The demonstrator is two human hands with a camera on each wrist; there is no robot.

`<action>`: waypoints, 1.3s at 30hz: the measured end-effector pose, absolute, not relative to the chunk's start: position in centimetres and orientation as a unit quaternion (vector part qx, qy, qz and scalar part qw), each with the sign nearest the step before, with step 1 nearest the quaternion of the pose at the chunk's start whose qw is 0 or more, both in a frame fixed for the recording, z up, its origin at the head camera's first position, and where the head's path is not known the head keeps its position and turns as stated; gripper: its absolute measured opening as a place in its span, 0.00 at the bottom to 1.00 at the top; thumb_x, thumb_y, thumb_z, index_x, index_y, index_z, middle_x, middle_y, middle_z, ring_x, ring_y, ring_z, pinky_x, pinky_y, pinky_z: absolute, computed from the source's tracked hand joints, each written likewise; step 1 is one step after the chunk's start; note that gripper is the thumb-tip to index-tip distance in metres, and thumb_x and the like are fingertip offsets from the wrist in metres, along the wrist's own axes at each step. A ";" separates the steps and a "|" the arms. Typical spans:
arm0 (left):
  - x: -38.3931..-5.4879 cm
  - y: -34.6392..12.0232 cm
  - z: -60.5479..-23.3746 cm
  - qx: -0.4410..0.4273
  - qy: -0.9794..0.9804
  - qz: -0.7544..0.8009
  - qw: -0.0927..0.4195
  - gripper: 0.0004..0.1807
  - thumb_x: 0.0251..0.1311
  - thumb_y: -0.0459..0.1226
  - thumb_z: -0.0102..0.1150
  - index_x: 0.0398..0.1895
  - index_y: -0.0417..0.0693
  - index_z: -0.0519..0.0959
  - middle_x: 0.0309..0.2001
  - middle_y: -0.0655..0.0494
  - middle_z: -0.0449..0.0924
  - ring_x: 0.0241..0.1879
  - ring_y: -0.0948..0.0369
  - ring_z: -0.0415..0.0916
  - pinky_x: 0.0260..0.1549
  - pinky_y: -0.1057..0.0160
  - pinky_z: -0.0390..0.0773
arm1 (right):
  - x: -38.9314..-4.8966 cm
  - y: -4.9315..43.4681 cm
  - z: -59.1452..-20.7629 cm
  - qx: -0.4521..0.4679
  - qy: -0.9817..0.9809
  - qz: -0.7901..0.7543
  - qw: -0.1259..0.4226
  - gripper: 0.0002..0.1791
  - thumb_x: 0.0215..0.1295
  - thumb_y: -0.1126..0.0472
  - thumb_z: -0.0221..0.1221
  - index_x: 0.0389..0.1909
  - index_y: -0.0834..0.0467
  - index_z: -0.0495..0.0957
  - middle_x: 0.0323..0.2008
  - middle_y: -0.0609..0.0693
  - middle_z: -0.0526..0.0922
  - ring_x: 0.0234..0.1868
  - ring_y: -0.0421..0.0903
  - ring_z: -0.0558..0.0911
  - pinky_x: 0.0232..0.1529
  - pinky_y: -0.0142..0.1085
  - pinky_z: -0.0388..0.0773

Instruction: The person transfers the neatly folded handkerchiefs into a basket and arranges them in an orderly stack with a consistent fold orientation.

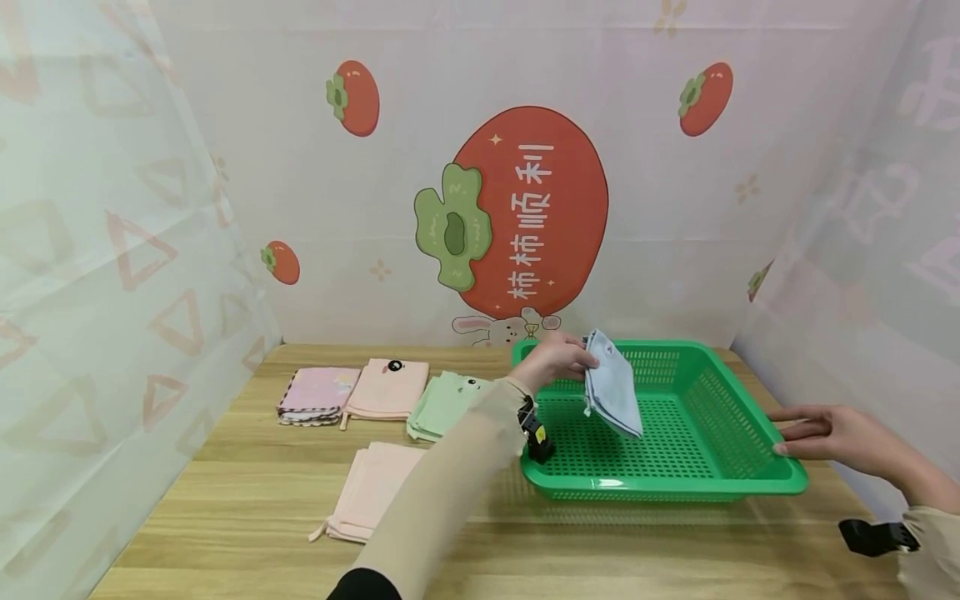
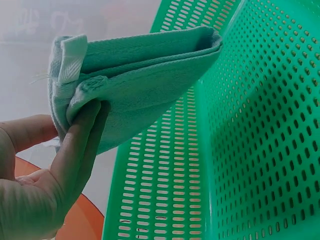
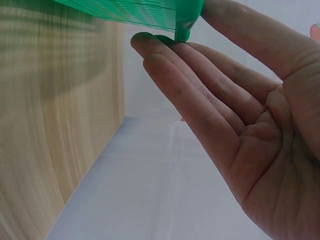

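Note:
In the head view my left hand pinches a folded light-blue towel by one edge, holding it tilted above the inside of the green plastic basket. From the left wrist, the towel shows a small hanging loop and stacked layers, thumb on one side and fingers on the other. My right hand is at the basket's right rim. In the right wrist view, its thumb lies on one side of the rim and its nearly straight fingers reach beneath.
Left of the basket on the wooden table lie folded towels: a pink-purple one, a peach one and a green one. Nearer, another peach towel is partly covered by my left sleeve. A printed backdrop stands behind.

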State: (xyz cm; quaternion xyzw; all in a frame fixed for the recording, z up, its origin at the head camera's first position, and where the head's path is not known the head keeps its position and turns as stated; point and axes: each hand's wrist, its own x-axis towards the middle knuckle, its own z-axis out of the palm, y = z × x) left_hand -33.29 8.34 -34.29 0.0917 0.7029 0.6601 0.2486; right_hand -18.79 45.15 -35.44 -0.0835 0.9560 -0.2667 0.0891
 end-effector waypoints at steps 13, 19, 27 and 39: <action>-33.4 10.0 -34.9 0.080 0.700 0.652 0.281 0.07 0.56 0.24 0.60 0.38 0.31 0.81 0.33 0.44 0.82 0.38 0.51 0.83 0.51 0.49 0.77 | -19.0 45.5 -35.8 -0.071 0.954 -0.276 0.096 0.37 0.63 0.51 0.60 0.63 0.74 0.63 0.47 0.67 0.81 0.37 0.26 0.80 0.37 0.40 0.82; -33.3 10.6 -35.2 0.074 0.704 0.647 0.284 0.09 0.55 0.24 0.60 0.41 0.31 0.81 0.32 0.45 0.83 0.38 0.51 0.84 0.45 0.53 0.81 | -18.9 45.3 -35.7 -0.070 0.955 -0.271 0.095 0.36 0.63 0.51 0.60 0.62 0.74 0.64 0.47 0.68 0.81 0.36 0.26 0.79 0.36 0.40 0.82; -33.1 11.2 -35.6 0.064 0.706 0.646 0.283 0.10 0.54 0.23 0.60 0.40 0.30 0.80 0.33 0.42 0.83 0.38 0.49 0.83 0.45 0.52 0.81 | -18.7 45.2 -35.5 -0.080 0.956 -0.270 0.087 0.34 0.64 0.54 0.60 0.62 0.74 0.65 0.46 0.68 0.81 0.36 0.25 0.79 0.35 0.38 0.82; -32.6 12.1 -36.5 0.073 0.713 0.634 0.291 0.03 0.53 0.23 0.61 0.31 0.33 0.82 0.29 0.46 0.82 0.31 0.54 0.82 0.42 0.54 0.82 | -18.9 45.2 -35.5 -0.080 0.956 -0.266 0.091 0.35 0.64 0.53 0.60 0.62 0.74 0.64 0.47 0.68 0.81 0.37 0.27 0.80 0.35 0.38 0.82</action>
